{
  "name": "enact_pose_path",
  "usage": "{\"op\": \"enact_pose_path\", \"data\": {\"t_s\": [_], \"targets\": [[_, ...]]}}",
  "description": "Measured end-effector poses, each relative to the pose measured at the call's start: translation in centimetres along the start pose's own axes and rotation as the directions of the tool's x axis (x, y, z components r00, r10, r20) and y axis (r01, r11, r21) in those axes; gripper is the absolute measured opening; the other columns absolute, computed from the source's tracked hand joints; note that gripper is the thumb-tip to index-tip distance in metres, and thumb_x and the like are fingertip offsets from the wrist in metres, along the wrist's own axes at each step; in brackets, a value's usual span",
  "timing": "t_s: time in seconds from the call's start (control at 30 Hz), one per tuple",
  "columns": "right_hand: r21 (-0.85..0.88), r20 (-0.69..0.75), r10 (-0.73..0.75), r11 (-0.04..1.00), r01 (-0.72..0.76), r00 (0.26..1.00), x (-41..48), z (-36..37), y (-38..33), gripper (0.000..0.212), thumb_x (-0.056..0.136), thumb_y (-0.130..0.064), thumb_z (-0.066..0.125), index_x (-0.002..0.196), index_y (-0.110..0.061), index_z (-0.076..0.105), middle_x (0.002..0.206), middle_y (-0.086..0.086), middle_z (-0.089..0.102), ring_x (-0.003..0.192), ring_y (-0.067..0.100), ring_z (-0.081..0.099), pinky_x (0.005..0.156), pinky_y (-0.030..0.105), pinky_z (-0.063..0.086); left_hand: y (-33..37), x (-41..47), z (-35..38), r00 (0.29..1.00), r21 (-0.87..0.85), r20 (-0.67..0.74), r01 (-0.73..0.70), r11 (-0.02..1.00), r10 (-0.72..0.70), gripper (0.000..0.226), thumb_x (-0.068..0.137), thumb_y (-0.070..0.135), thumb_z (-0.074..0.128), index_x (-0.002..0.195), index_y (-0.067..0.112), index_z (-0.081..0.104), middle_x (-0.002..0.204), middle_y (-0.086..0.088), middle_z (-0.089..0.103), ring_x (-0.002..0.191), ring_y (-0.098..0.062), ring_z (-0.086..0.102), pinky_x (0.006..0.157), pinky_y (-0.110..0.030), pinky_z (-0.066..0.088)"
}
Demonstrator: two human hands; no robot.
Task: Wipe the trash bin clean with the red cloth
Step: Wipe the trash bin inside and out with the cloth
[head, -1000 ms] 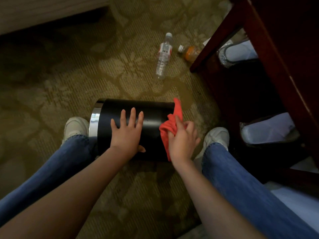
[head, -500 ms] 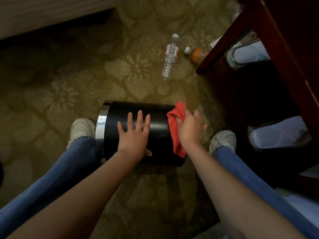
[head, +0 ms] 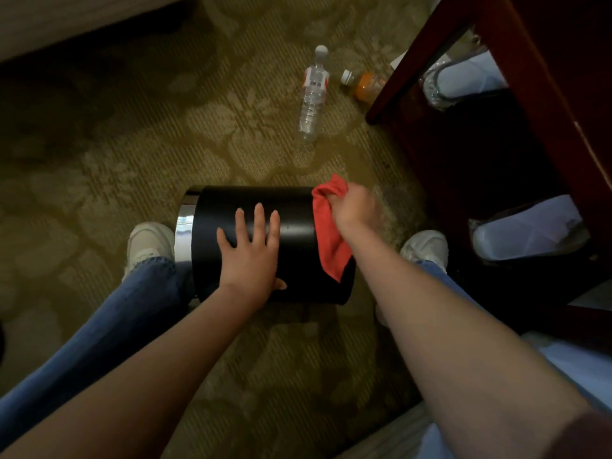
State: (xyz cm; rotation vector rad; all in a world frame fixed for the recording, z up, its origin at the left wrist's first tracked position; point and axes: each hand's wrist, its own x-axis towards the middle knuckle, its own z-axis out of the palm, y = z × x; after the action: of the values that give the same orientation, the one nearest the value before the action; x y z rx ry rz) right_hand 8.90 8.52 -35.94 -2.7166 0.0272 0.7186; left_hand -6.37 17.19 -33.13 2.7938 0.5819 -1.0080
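- Black trash bin (head: 298, 233) lies on its side on the patterned carpet (head: 132, 154), between the person's two white shoes (head: 149, 240), with its chrome rim (head: 183, 233) turned to the person's left.
- Left hand (head: 250, 256) rests flat on top of the bin's wall. Its fingers (head: 259, 220) are straight and slightly spread, and the thumb lies along the near side.
- Right hand (head: 356, 208) is at the bin's far right end and grips the red cloth (head: 329, 240). The hand is blurred, but its fingers look curled round the bunched top of the cloth.
- Below the right hand the cloth hangs down over the bin's right end, touching the black wall and ending in a point near its lower edge.
- Farther out on the carpet lie a clear water bottle (head: 313, 94) and, just beside it, a bottle of orange drink (head: 366, 86), partly hidden by a dark red wooden furniture leg (head: 424, 58).
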Motion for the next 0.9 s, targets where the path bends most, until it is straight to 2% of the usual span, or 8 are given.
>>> {"op": "enact_pose_path", "data": {"t_s": [0.07, 0.17, 0.3, 0.4, 0.57, 0.7, 0.8, 0.9], "targets": [[-0.052, 0.057, 0.005, 0.999, -0.002, 0.998, 1.5, -0.1, -0.5, 0.039, 0.087, -0.045, 0.058, 0.114, -0.018, 0.064, 0.116, 0.012, 0.063, 0.111, 0.032, 0.057, 0.095, 0.042, 0.043, 0.1, 0.0, 0.3, 1.0, 0.003, -0.006, -0.005, 1.0, 0.005, 0.121, 0.075, 0.06, 0.063, 0.145, 0.012, -0.023, 0.155, -0.016, -0.022, 0.142, -0.043, -0.013, 0.111, -0.063, 0.011], [-0.091, -0.025, -0.141, 0.986, 0.138, 0.99, 0.1, 0.4, 0.8, 0.039, 0.089, -0.043, 0.054, 0.119, -0.018, 0.061, 0.115, 0.013, 0.061, 0.111, 0.033, 0.054, 0.092, 0.042, 0.042, 0.1, 0.0, 0.2, 1.0, 0.007, -0.005, -0.01, 1.0, 0.01, 0.12, 0.076, 0.06, 0.062, 0.145, 0.011, -0.024, 0.154, -0.017, -0.022, 0.142, -0.044, -0.013, 0.11, -0.064, 0.012], [-0.077, -0.086, -0.204, 0.977, 0.197, 0.975, -4.9, 0.6, 3.6, 0.052, 0.092, -0.038, 0.052, 0.141, -0.032, 0.038, 0.119, 0.008, 0.049, 0.117, 0.026, 0.044, 0.097, 0.043, 0.035, 0.1, -0.5, 0.3, 1.0, 0.04, 0.0, -0.02, 0.999, 0.02, 0.12, 0.077, 0.061, 0.061, 0.145, 0.009, -0.024, 0.154, -0.019, -0.021, 0.142, -0.045, -0.011, 0.11, -0.064, 0.014], [-0.037, -0.11, -0.215, 0.976, 0.213, 0.97, -8.2, 0.8, 5.0, 0.062, 0.09, -0.033, 0.056, 0.145, -0.036, 0.029, 0.115, 0.005, 0.046, 0.114, 0.023, 0.042, 0.097, 0.04, 0.033, 0.1, -0.4, 0.1, 1.0, 0.037, -0.009, -0.017, 0.999, 0.018, 0.12, 0.076, 0.061, 0.062, 0.145, 0.01, -0.023, 0.155, -0.019, -0.02, 0.142, -0.045, -0.01, 0.11, -0.063, 0.015], [-0.148, -0.086, -0.24, 0.963, 0.226, 0.967, -5.5, 0.3, 3.9, 0.054, 0.093, -0.035, 0.051, 0.144, -0.031, 0.034, 0.122, 0.006, 0.047, 0.119, 0.025, 0.04, 0.097, 0.042, 0.031, -0.1, -0.1, 0.2, 0.999, 0.017, -0.027, -0.02, 1.0, 0.021, 0.119, 0.077, 0.06, 0.061, 0.145, 0.009, -0.021, 0.155, -0.019, -0.019, 0.142, -0.045, -0.01, 0.11, -0.063, 0.014], [-0.199, -0.006, -0.123, 0.973, 0.12, 0.992, -0.7, -0.3, -0.1, 0.04, 0.093, -0.039, 0.051, 0.128, -0.02, 0.055, 0.126, 0.011, 0.049, 0.122, 0.031, 0.04, 0.099, 0.044, 0.033, 0.4, -0.9, 0.9, 0.999, 0.044, -0.042, -0.024, 0.999, 0.025, 0.119, 0.077, 0.06, 0.061, 0.145, 0.007, -0.022, 0.154, -0.022, -0.019, 0.141, -0.048, -0.009, 0.109, -0.066, 0.015], [-0.245, -0.03, -0.201, 0.951, 0.187, 0.979, -1.1, 0.1, 0.0, 0.039, 0.092, -0.038, 0.052, 0.126, -0.02, 0.057, 0.127, 0.01, 0.047, 0.123, 0.03, 0.037, 0.099, 0.044, 0.03, 0.1, -0.8, 0.7, 0.998, 0.033, -0.051, -0.036, 0.999, 0.038, 0.118, 0.077, 0.059, 0.062, 0.146, 0.007, -0.019, 0.155, -0.02, -0.017, 0.142, -0.047, -0.008, 0.109, -0.065, 0.016], [-0.315, -0.088, -0.362, 0.894, 0.318, 0.928, -3.8, 0.0, 2.1, 0.044, 0.086, -0.034, 0.06, 0.128, -0.022, 0.055, 0.126, 0.009, 0.047, 0.118, 0.031, 0.037, 0.093, 0.045, 0.028, 0.0, -1.0, 0.6, 0.998, 0.038, -0.038, -0.039, 0.999, 0.04, 0.119, 0.075, 0.059, 0.063, 0.147, 0.007, -0.016, 0.156, -0.02, -0.014, 0.142, -0.047, -0.005, 0.108, -0.065, 0.018]]}}
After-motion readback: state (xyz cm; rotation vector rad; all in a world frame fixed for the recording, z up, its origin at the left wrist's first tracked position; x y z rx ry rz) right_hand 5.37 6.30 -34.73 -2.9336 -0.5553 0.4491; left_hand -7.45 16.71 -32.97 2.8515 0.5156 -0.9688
